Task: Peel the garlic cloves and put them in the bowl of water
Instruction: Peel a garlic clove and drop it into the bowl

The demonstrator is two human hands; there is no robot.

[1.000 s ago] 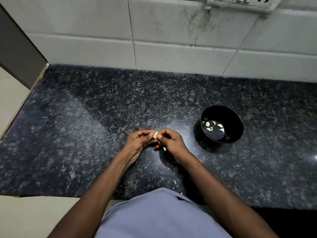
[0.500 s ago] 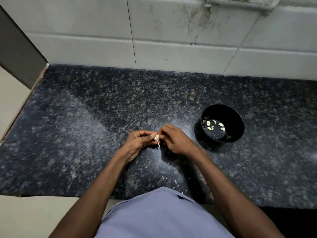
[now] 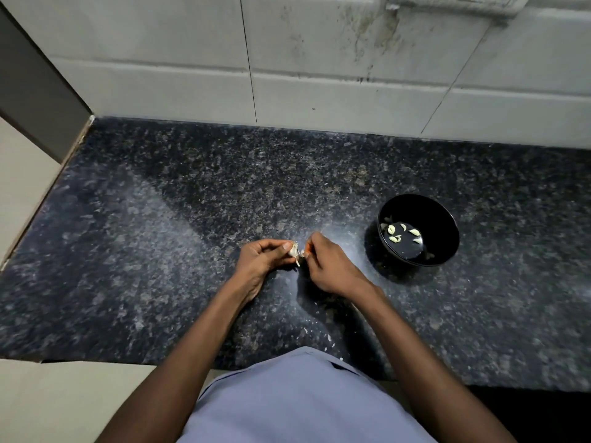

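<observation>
Since before: right hand [image 3: 332, 270] drawn slightly back from garlic [image 3: 293, 250].
Both pinching it, left hand [image 3: 259, 262] gripping; bowl [image 3: 447, 225] beside, on table [image 3: 160, 251].

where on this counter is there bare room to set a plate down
Bare granite counter runs from its left edge to the left hand, and behind both hands to the wall. Crowded: the right hand sits near the bowl, with peel scraps at the front edge.
</observation>
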